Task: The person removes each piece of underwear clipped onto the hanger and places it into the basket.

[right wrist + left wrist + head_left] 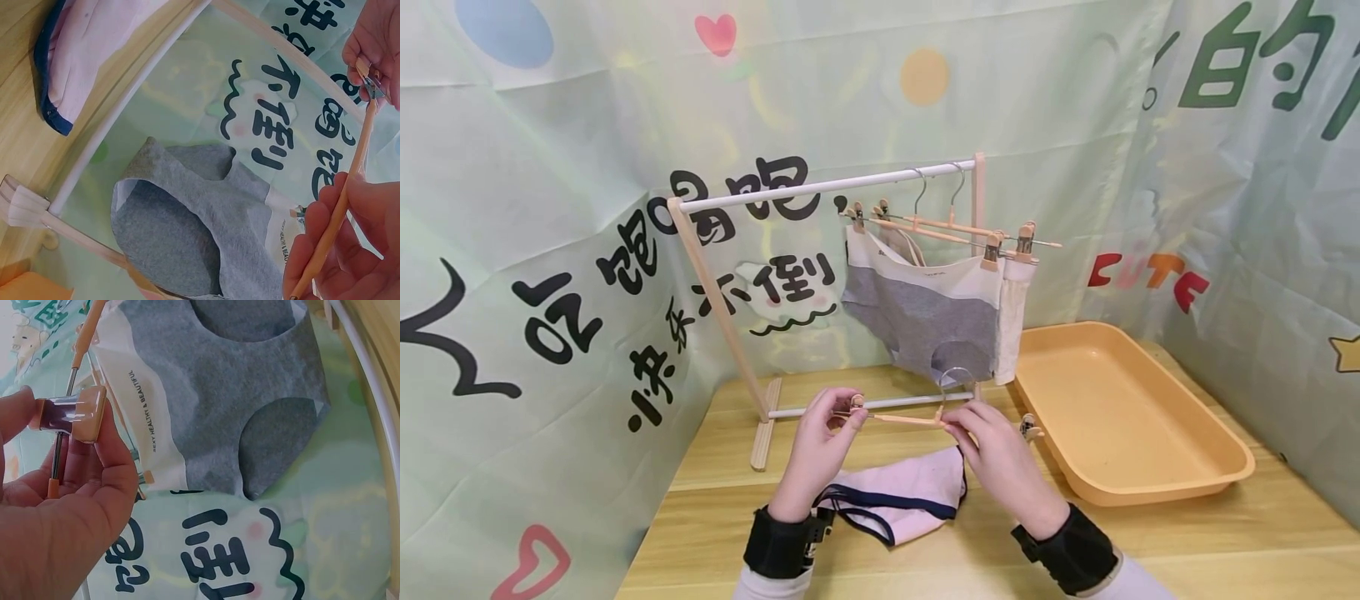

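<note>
A wooden clip hanger [906,419] is held level between both hands, low in front of the rack. My left hand [822,450] pinches the clip [87,415] at its left end between thumb and fingers. Near the hook, my right hand [1000,454] grips the wooden bar [340,215]; the other clip [1030,427] sticks out past that hand. Pink underpants [898,498] with dark navy trim lie on the table just below the hanger. Grey underpants [925,312] with a white waistband hang from another clip hanger behind.
A wooden rack [718,300] with a white top rail [827,190] stands at the back. A light garment [1011,321] hangs behind the grey underpants. An orange tray [1150,492] sits at the right of the wooden table [700,542], with printed cloth walls [587,150] around.
</note>
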{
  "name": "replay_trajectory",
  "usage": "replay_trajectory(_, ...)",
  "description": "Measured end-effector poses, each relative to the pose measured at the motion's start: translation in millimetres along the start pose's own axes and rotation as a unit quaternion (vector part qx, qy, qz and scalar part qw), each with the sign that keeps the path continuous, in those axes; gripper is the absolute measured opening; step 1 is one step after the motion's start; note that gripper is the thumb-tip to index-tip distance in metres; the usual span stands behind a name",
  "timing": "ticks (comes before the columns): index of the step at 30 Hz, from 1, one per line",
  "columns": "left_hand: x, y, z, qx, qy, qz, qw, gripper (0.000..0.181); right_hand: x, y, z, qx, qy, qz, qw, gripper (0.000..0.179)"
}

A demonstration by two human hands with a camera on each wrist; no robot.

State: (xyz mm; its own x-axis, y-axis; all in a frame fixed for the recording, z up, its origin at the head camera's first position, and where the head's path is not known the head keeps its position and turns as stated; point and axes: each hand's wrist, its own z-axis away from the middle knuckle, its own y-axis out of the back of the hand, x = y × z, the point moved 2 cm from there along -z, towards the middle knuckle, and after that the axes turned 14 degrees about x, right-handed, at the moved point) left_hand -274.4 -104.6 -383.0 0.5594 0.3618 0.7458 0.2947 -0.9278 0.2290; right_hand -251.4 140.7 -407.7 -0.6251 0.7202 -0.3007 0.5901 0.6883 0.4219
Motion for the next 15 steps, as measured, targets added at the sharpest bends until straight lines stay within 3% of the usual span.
replay_trajectory(9,22.0,0.6,0.5,0.024,-0.014,0.009,0.9996,0.02,-1,1,-0.7,-0.002,-0.001,0.002,1.0,0.011)
replay_trajectory(15,4.5,-1.6,-0.5,0.031,-0.032,0.0,0.999,0.019,-1,0,-0.1,-0.004,-0.003,0.005,1.0,0.01)
